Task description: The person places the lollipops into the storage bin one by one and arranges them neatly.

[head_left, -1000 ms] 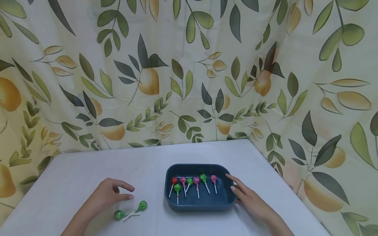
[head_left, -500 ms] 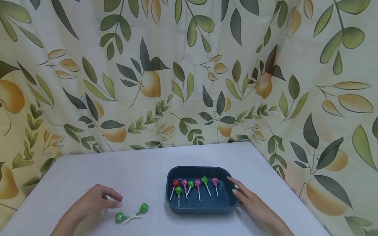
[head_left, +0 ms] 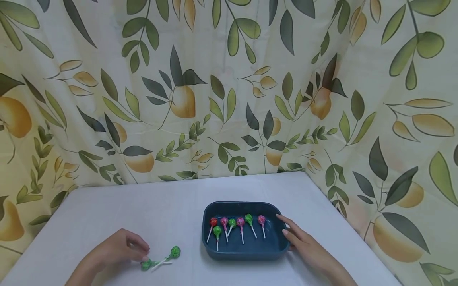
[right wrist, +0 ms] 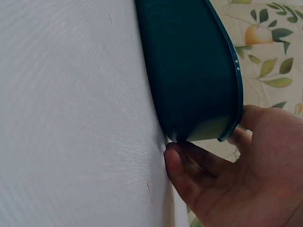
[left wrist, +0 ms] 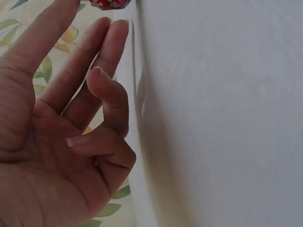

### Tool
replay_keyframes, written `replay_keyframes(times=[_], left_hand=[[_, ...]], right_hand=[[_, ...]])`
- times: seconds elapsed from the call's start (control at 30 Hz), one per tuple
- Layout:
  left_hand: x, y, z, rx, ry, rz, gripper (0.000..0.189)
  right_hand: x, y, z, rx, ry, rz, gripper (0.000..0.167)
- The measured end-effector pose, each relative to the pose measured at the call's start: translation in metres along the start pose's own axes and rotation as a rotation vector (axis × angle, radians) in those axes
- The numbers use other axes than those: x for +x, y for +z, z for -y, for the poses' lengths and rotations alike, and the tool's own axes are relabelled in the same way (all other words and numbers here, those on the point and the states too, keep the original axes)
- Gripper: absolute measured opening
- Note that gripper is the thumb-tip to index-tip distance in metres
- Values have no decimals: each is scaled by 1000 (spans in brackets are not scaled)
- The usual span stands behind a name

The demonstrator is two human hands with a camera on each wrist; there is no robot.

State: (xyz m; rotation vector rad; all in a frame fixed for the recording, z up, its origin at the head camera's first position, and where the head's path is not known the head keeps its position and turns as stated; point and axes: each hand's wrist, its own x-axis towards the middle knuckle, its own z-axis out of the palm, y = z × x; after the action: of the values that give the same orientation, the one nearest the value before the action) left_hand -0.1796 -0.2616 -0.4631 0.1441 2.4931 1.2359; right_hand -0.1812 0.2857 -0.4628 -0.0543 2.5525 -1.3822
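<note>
Low on the left, my left hand (head_left: 114, 250) has its thumb and forefingers at a green-wrapped lollipop (head_left: 145, 265). In the left wrist view, a red patterned part of that lollipop (left wrist: 111, 4) shows just past the fingertips, without a visible pinch; the ring and little fingers curl. A second green lollipop (head_left: 175, 252) lies beside it, their white sticks crossing. My right hand (head_left: 307, 246) grips the right end of a dark blue tray (head_left: 250, 254), fingers at its rim and lower edge. Inside the tray lie several lollipops, including a red one (head_left: 213, 222).
A white-covered table (head_left: 150, 206) bears everything. Behind it and to both sides hangs a curtain (head_left: 229, 99) printed with leaves and orange fruit. The tray stands right of the two loose lollipops.
My left hand has drawn back to the left and then come down to the nearer green lollipop. My right hand stays at the tray's end. The whole head view has shifted slightly.
</note>
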Motion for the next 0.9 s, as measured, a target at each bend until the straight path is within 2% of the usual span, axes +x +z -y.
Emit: replay_keyframes(times=[0.13, 0.33, 0.57, 0.9], left_hand=[[2, 4, -2, 29, -5, -10, 24], [0, 5, -5, 12, -25, -14, 25], [-1, 4, -2, 49, 34, 26, 25], [-3, 2, 1, 45, 70, 45, 22]], right_hand=[[-1, 0, -1, -3, -7, -2, 52], [0, 0, -1, -3, 3, -14, 51], [-1, 0, 0, 15, 1, -13, 50], [-1, 0, 0, 1, 6, -20, 50]])
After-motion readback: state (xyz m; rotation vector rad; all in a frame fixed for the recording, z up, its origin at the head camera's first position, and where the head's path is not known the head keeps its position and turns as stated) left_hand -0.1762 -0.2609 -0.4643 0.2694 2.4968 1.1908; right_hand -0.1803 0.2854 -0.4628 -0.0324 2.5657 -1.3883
